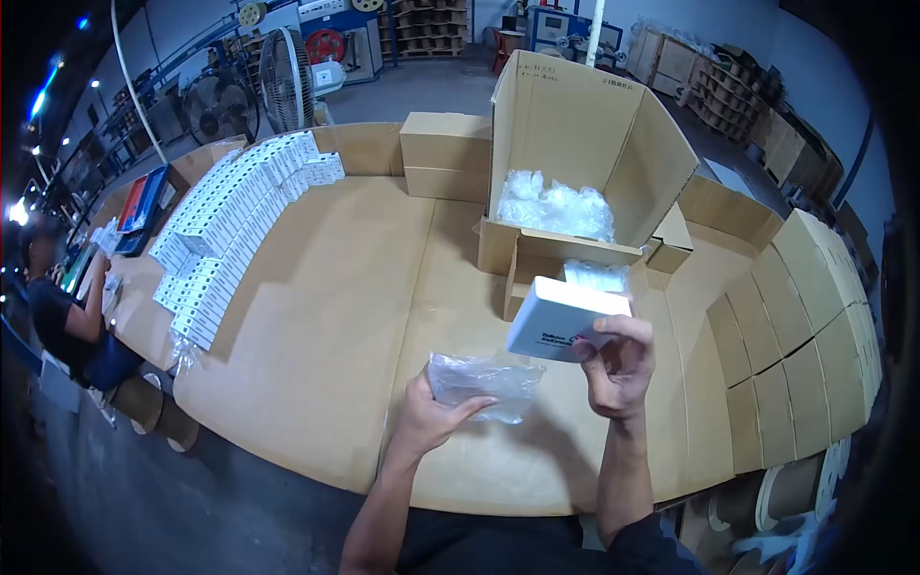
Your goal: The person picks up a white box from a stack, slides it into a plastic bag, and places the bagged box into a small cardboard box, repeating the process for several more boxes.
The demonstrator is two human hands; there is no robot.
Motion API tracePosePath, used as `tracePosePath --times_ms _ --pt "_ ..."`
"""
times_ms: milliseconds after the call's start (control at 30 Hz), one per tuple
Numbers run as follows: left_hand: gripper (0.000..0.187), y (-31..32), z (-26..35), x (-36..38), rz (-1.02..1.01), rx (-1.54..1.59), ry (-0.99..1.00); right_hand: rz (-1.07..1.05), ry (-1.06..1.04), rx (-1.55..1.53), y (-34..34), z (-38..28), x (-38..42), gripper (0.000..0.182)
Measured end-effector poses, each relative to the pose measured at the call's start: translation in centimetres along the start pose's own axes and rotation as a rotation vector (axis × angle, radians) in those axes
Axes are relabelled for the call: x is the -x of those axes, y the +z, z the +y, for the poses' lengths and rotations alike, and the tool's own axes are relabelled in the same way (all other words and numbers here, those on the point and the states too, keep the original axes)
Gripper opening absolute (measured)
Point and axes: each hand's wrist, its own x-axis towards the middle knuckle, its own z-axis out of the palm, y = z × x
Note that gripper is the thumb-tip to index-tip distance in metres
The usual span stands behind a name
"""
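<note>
A clear plastic bag (498, 381) is pinched in my left hand (431, 414), low over the cardboard-covered table. To its right and a little higher, my right hand (618, 369) grips a small white box (561, 314) by its right end, thumb in front. Dark lettering shows on the box's near side. The box and the bag are apart. Just behind the white box stands a low open carton (522, 264) with clear plastic inside. Farther back, a large open carton (565, 115) holds a heap of clear plastic bags (554, 206).
Rows of small white boxes (235, 216) stand stacked at the left. Brown cartons (795, 335) are piled at the right edge, and another brown carton (446, 153) stands at the back. Another person (72, 311) sits at the far left. Beyond the table stands a fan (285, 81).
</note>
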Motion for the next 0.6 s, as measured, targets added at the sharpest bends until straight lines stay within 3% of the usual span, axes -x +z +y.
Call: tracePosePath --times_ms 167,300,567,600 --pt "0.045 -0.2 -0.5 0.0 0.027 -0.078 0.013 -0.207 -0.002 -0.063 -0.4 0.8 -2.4 0.050" --pt "0.046 -0.1 0.8 -0.2 0.020 -0.095 -0.001 -0.197 -0.096 0.008 -0.5 1.4 -2.7 0.043" --pt "0.047 0.0 0.5 -1.0 0.071 -0.317 0.055 -0.333 0.136 0.084 0.1 1.0 -3.1 0.031" --pt "0.049 0.1 -0.3 -1.2 0.075 -0.309 0.105 -0.370 0.080 0.142 0.4 1.5 -3.1 0.030"
